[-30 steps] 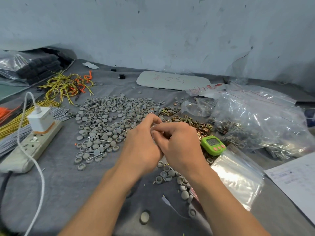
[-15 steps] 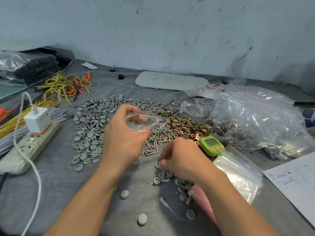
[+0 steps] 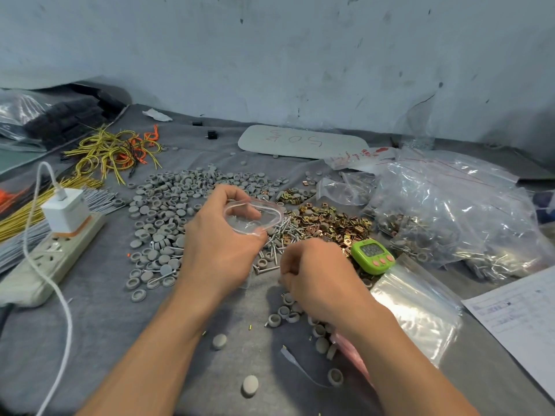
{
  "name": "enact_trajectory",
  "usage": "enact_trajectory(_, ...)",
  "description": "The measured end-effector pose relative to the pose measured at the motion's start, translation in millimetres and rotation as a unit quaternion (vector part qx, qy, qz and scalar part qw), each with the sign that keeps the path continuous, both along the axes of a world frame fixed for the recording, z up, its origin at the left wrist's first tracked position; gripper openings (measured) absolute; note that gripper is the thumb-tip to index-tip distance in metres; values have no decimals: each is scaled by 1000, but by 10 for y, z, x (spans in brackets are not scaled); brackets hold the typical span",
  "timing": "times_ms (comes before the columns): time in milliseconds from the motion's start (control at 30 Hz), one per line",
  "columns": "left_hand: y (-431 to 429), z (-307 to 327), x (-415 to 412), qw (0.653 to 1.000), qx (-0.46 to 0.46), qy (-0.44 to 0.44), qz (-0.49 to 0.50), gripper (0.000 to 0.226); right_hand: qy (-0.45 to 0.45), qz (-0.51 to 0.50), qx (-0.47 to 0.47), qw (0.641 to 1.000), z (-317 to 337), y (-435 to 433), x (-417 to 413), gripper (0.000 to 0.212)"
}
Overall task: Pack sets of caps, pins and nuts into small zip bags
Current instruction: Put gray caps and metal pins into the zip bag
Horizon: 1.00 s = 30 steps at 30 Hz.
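A small zip bag (image 3: 255, 216) is gripped in the left hand (image 3: 219, 238), its mouth held open above the middle of the bench (image 3: 105, 325). The right hand (image 3: 318, 274) is held, fingers curled, over a few loose caps (image 3: 274, 320) nearer the front edge; whether anything is pinched cannot be told. A heap of grey caps (image 3: 168, 211) is spread toward the left edge, with pins (image 3: 280, 234) and nuts (image 3: 330, 223) just right of the bag. A green timer (image 3: 372, 255) is set beside the right hand.

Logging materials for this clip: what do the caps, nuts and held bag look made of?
Caps: matte grey, no shine, probably plastic or rubber.
Nuts: metal, brassy-gold plated look, with glints.
Bag: thin clear plastic film, glossy, wrinkled, see-through.
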<state>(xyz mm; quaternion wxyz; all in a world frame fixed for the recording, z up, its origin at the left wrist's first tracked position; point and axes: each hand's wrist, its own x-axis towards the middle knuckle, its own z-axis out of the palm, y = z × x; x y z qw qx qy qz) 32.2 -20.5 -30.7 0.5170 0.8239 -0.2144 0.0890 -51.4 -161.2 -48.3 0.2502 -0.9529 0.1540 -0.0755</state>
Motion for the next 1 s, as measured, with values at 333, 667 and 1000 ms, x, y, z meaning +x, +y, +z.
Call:
enact_trajectory(333, -118, -71, -93, 992, 92, -9, -87, 55, -273, -26, 148, 950, 203, 58, -24, 17)
enact_trajectory(667, -38, -32, -8, 998, 5, 22, -65, 54, -313, -147, 71, 936, 215, -98, -95, 11)
enact_trajectory(1000, 43, 5, 43, 999, -31, 24, -27, 63, 116, 45, -28, 992, 81, 37, -202, 7)
